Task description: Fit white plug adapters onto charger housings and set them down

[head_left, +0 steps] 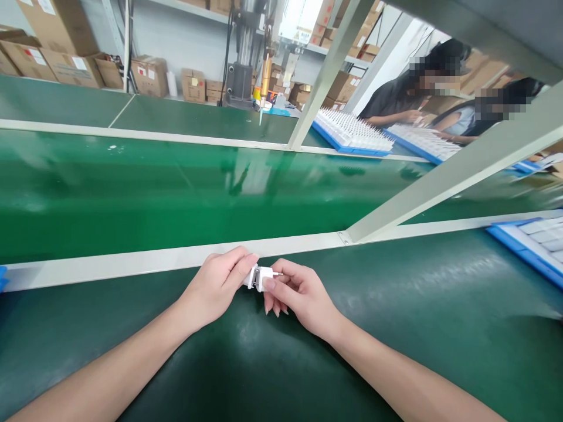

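Observation:
Both of my hands meet over the dark green worktop (246, 363), close to its far metal edge. My left hand (220, 281) is closed around a white plastic piece (248, 278), most of it hidden under the fingers. Between thumb and forefinger my right hand (303, 293) pinches a white plug housing (264, 278) with a thin pin pointing right. The two white parts face each other end to end, with a narrow darker gap or metal showing between them. Whether they touch inside that gap, I cannot tell.
A green conveyor belt (176, 199) runs beyond the edge. A slanted metal post (422, 181) rises at right. Blue trays of white parts stand at right (536, 234) and across the belt (352, 135). Two people work at far right. A machine (241, 70) and cardboard boxes stand behind.

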Motion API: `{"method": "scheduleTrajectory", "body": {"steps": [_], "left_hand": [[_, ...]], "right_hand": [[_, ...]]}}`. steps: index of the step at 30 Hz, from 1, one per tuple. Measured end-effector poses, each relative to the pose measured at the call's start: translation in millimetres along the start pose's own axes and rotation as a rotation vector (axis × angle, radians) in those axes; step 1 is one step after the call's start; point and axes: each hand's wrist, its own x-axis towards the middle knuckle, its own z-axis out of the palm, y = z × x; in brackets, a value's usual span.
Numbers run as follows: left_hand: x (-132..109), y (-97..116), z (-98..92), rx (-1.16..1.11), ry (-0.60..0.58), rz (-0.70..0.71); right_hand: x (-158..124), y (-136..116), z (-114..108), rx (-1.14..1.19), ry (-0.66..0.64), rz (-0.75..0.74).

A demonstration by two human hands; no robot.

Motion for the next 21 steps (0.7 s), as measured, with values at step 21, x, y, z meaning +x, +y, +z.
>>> {"method": "scheduleTrajectory", "body": {"steps": [21], "left_hand": [[-1.0,-0.1,-0.7,0.021,0.015,-0.008]], "right_hand": [[1.3,3.7,-3.0,0.076,-0.024,-0.037]]}}
